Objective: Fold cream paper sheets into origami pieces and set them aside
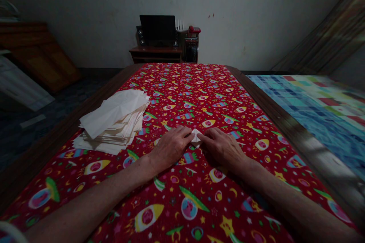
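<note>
Between my two hands is a small piece of folded white paper [196,138], resting low over the red patterned cloth [182,197]. My left hand [172,144] pinches its left side, fingers curled together. From the right, my right hand [224,146] grips the other side, its thumb and finger on the paper's edge. Parts of the paper are covered by the fingertips. To the left of my left hand lies a messy stack of white paper sheets [114,119], the top one showing crease lines.
The cloth lies over a table with dark wooden edges [256,102]. Beyond its far end stand a monitor [158,29] and speakers on a small desk [155,54]. A bed with a checked blue cover [288,102] is at right. A wooden cabinet [37,53] stands at left.
</note>
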The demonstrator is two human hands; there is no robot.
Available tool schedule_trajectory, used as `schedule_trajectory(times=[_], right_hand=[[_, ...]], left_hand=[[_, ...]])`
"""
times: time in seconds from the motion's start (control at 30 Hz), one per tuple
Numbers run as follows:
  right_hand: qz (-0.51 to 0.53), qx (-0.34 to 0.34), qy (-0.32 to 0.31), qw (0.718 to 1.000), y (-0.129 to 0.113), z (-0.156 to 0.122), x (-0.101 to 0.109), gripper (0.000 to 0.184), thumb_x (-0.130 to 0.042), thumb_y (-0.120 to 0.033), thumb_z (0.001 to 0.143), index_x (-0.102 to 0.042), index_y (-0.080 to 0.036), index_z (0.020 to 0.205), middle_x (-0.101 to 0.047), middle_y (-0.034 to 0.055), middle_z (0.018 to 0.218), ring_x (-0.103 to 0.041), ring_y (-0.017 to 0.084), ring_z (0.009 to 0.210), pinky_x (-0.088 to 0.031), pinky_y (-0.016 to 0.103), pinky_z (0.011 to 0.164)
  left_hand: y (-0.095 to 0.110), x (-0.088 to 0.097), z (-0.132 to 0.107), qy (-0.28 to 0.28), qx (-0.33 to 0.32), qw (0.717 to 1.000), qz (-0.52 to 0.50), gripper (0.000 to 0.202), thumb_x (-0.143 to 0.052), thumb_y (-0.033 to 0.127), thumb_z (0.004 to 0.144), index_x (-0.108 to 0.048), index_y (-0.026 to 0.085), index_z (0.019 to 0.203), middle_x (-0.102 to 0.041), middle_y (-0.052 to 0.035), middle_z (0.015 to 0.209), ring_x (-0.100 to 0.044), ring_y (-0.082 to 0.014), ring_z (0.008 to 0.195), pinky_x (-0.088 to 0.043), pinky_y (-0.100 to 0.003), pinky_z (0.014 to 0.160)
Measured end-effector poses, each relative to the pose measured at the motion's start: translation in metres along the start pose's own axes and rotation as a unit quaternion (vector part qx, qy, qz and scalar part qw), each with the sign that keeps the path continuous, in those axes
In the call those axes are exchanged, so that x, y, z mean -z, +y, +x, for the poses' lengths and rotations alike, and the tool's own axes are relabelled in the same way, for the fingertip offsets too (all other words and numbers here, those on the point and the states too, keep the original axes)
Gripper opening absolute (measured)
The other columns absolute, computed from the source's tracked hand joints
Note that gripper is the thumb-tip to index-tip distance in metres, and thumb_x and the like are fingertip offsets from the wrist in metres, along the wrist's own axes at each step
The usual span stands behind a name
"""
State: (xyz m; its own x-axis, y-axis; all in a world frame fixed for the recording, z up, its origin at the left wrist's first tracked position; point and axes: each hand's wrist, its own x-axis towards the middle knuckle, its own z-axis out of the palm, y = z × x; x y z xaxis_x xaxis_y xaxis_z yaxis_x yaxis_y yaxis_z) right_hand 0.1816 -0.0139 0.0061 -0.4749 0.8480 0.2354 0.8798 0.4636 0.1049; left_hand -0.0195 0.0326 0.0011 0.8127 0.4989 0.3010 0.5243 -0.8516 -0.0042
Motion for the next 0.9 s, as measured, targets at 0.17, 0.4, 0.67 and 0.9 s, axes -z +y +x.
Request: schedule_trajectory(times=[0.17, 0.4, 0.67, 0.9], right_hand=[[0.01, 0.02, 0.014, 1.0, 0.0, -0.003, -0.002, 0.02, -0.046, -0.019, 0.091, -0.06, -0.02, 0.106, -0.053, 0.006, 0.085, -0.043, 0.016, 0.072, -0.027, 0.027, 0.053], [0.067, 0.048, 0.023, 0.996, 0.002, -0.013, -0.002, 0.034, -0.05, -0.014, 0.086, -0.056, -0.023, 0.118, -0.054, 0.0085, 0.098, -0.045, 0.02, 0.085, -0.036, 0.029, 0.066], [0.029, 0.011, -0.002, 1.0, -0.001, -0.009, 0.001, 0.034, -0.047, -0.018, 0.09, -0.053, -0.026, 0.122, -0.054, 0.0069, 0.096, -0.046, 0.019, 0.082, -0.034, 0.029, 0.063], [-0.01, -0.026, -0.021, 0.999, 0.0, 0.006, -0.004, 0.03, -0.044, -0.019, 0.092, -0.054, -0.023, 0.12, -0.054, 0.0073, 0.095, -0.049, 0.019, 0.081, -0.034, 0.028, 0.059]], left_hand=[[0.001, -0.002, -0.006, 0.002, -0.013, 0.999, -0.049, 0.035, -0.043, 0.009, 0.09, -0.05, 0.014, 0.123, -0.056, -0.0109, 0.118, -0.051, -0.0231, 0.108, -0.047, -0.041, 0.092], [0.002, 0.0, -0.028, -0.015, -0.039, 0.996, -0.073, 0.05, -0.043, 0.005, 0.087, -0.046, 0.026, 0.132, -0.046, -0.0044, 0.14, -0.04, -0.0232, 0.127, -0.038, -0.044, 0.103], [0.004, 0.005, -0.026, -0.04, -0.023, 0.998, -0.042, 0.053, -0.047, 0.004, 0.083, -0.048, 0.026, 0.131, -0.047, -0.0019, 0.141, -0.038, -0.0251, 0.131, -0.03, -0.048, 0.109], [0.0, 0.0, -0.018, -0.046, 0.001, 0.997, -0.06, 0.063, -0.041, 0.004, 0.08, -0.035, 0.021, 0.14, -0.039, -0.0034, 0.146, -0.033, -0.0203, 0.136, -0.027, -0.044, 0.111]])
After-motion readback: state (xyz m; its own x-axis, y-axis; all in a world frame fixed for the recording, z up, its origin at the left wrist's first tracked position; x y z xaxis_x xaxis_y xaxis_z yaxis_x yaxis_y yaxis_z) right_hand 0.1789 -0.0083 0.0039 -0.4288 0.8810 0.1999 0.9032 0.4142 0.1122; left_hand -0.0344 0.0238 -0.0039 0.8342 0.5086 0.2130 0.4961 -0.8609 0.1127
